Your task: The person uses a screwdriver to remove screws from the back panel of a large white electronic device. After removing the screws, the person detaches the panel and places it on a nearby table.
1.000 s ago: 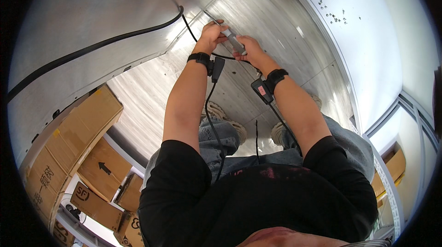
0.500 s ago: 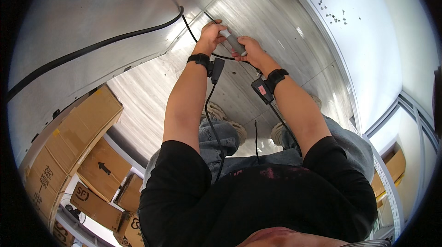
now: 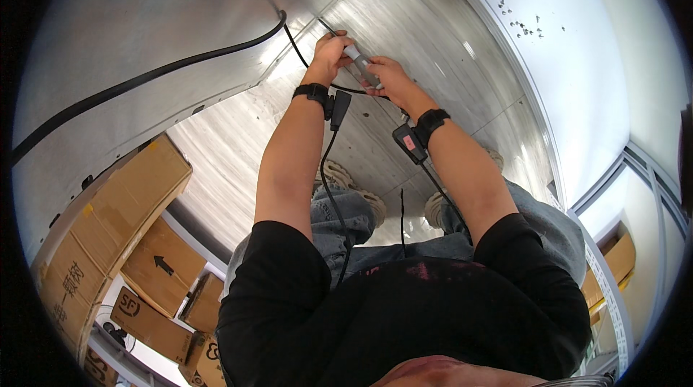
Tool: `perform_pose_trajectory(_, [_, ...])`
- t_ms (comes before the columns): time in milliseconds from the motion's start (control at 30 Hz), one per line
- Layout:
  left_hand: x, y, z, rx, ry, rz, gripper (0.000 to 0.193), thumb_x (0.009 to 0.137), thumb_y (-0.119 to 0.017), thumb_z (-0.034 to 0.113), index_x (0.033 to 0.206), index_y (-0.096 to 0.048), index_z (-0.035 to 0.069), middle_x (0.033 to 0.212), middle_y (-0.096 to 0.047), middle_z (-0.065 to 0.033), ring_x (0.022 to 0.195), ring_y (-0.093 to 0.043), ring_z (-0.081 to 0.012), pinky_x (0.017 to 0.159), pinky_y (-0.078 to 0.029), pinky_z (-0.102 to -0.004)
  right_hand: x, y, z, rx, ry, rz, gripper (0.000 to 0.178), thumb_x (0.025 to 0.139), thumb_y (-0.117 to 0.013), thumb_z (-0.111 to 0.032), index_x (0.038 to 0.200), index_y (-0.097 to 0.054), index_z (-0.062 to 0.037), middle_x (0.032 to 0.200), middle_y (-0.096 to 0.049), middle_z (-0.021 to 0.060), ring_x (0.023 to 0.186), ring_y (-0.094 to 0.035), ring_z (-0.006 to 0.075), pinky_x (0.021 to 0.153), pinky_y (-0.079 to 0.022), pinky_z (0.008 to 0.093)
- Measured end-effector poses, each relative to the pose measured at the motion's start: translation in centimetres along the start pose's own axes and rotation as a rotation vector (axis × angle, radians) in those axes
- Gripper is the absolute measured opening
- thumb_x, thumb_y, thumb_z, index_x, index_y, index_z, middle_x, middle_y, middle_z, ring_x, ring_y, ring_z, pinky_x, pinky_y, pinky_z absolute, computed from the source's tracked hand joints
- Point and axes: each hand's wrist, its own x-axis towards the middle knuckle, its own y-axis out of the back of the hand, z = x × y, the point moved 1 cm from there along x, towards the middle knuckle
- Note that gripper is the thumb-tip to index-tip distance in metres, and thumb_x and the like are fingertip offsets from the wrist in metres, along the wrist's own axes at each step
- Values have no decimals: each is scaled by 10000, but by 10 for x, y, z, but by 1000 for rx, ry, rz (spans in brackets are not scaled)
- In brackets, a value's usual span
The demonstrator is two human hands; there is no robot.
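A grey, thick-handled screwdriver [image 3: 359,60] lies slanted between my two hands. Its thin shaft runs up and left to the lower edge of a large metal panel [image 3: 180,4]. My left hand [image 3: 330,53] closes around the front of the tool, near the shaft. The rear of the handle is gripped by the fingers of my right hand [image 3: 390,80]. Where the tip meets the panel edge is too small to make out. Behind my hands a thin black cable [image 3: 294,42] hangs and passes across the floor.
A thick black cable [image 3: 144,74] bends along the panel. Cardboard boxes [image 3: 119,206] stand at the left. To the right rises a white panel [image 3: 577,84] with several small screws on it. Wrist-worn black devices [image 3: 341,107] trail cables towards my body. My shoes [image 3: 361,196] rest on the wood-patterned floor.
My right hand has shifted slightly up along the handle, with its fingers placed differently. My left hand and the screwdriver's direction stay nearly the same.
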Motion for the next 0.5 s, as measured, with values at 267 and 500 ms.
perform_pose_trajectory(267, [-11, -6, 10, 122, 25, 23, 305, 799, -634, 140, 1083, -559, 58, 905, -573, -55, 765, -556, -190, 693, -491, -347, 5, 0, -4, 16, -57, -34, 439, 857, -626, -163, 1246, -466, -37, 1093, -518, 89, 908, -543, 181, 689, -513, 327])
perform_pose_trajectory(500, [-7, -3, 11, 53, 43, 51, 273, 797, -630, 174, 1017, -561, 28, 859, -571, -68, 670, -537, -180, 605, -504, -327, 4, -8, -4, -267, 103, 41, 452, 826, -655, -111, 1234, -476, -37, 1083, -537, 89, 928, -544, 177, 692, -510, 314])
